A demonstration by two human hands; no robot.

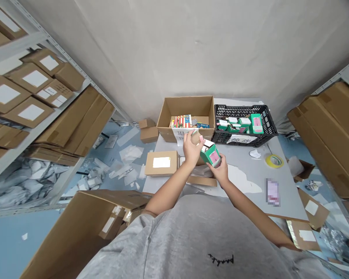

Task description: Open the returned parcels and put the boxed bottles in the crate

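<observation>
My right hand (219,170) grips a green box (209,153) with a pink panel, from its lower right side. The box is tilted, and white flaps stand up at its top end. Just above that end, my left hand (191,149) has its fingers curled round a small beige and pink item (196,138), whose kind I cannot make out. Under my hands lies a partly hidden open cardboard mailer (202,181). A closed brown carton (161,163) with a white label lies left of it.
Behind my hands stand an open cardboard box (189,101) with colourful packs and a black crate (269,126) of green boxes. Yellow tape (274,161), crumpled paper (255,154) and a blurred pinkish item (272,192) lie right. A large open carton (75,232) stands left.
</observation>
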